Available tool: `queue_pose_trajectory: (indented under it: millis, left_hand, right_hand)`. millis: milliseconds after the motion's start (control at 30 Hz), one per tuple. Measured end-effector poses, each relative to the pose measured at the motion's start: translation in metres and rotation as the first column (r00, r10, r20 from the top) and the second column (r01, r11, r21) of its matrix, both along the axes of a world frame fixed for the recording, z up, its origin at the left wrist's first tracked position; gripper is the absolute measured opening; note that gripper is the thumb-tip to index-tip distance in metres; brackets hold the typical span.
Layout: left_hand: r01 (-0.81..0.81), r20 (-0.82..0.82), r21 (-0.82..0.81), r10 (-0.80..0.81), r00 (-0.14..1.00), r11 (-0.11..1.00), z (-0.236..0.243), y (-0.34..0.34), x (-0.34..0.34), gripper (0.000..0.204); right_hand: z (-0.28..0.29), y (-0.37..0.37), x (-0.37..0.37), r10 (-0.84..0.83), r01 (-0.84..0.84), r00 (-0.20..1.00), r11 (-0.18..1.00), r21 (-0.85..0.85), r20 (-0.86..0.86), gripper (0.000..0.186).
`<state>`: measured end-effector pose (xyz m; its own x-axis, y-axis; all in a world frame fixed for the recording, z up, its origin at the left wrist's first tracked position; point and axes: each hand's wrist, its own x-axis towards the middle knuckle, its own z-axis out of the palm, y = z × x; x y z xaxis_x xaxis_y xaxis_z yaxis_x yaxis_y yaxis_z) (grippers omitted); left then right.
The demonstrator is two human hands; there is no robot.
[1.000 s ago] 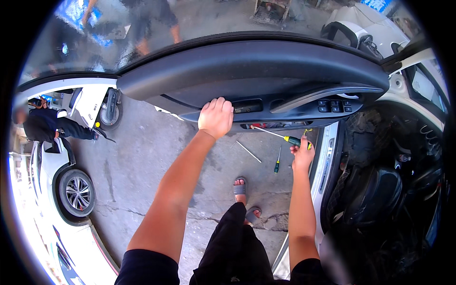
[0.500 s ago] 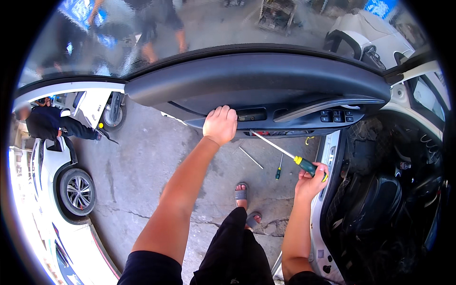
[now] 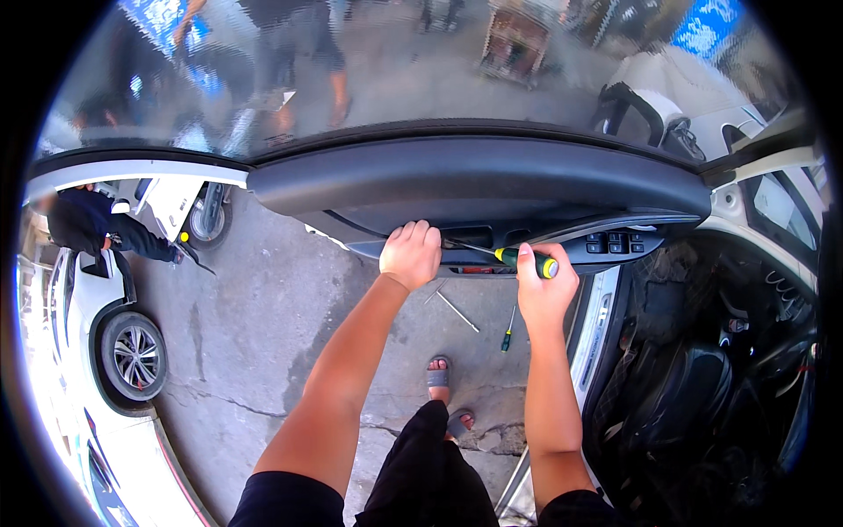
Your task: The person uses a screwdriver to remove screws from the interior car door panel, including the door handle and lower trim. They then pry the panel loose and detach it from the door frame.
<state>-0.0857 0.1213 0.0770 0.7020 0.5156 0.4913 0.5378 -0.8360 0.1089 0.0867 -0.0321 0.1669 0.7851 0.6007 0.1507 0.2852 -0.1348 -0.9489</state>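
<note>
**Both hands at the inner panel of an open car door**

The left hand (image 3: 410, 255) is curled over the lower lip of the dark door panel (image 3: 474, 180), near the middle of its length. Its fingers (image 3: 413, 232) are bent and closed on the panel's edge, knuckles toward the camera.

The right hand (image 3: 543, 290) is just to the right of it, wrapped in a fist around a screwdriver (image 3: 518, 257) with a green, yellow and black handle. The thumb lies along the handle. The thin metal shaft runs left and slightly up from the handle, and its tip sits in the dark recess of the panel between the 2 hands, close beside the left hand's fingers. Whether the tip touches anything inside the recess cannot be told.

To the right of the right hand, on the panel's armrest, sits a block of window switches (image 3: 617, 243).

On the concrete ground (image 3: 263, 334) below the panel lie a second, smaller screwdriver (image 3: 507, 329) with a green handle and a thin metal rod (image 3: 457, 310), near each other and just ahead of the person's sandalled foot (image 3: 438, 376).

At the right edge, the open car cabin shows a dark seat (image 3: 694, 413). At the left edge stands a white car (image 3: 105, 369), and another person in dark clothes (image 3: 92, 230) bends beside it.
</note>
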Motion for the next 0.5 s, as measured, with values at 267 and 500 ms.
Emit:
queue_pose_trajectory:
  millis: [267, 500]
  left_hand:
    - [-0.004, 0.003, -0.015, 0.004, 1.000, 1.000, 0.002, -0.002, -0.003, 0.012]
    - [0.010, 0.018, 0.003, -0.010, 1.000, 1.000, 0.003, -0.001, 0.002, 0.012]
  right_hand:
    - [0.036, -0.041, 0.002, 0.001, 0.052, 0.963, 0.981, 0.186, -0.271, 0.015]
    - [0.007, 0.001, -0.001, 0.048, -0.047, 0.999, 0.999, -0.010, 0.016, 0.023]
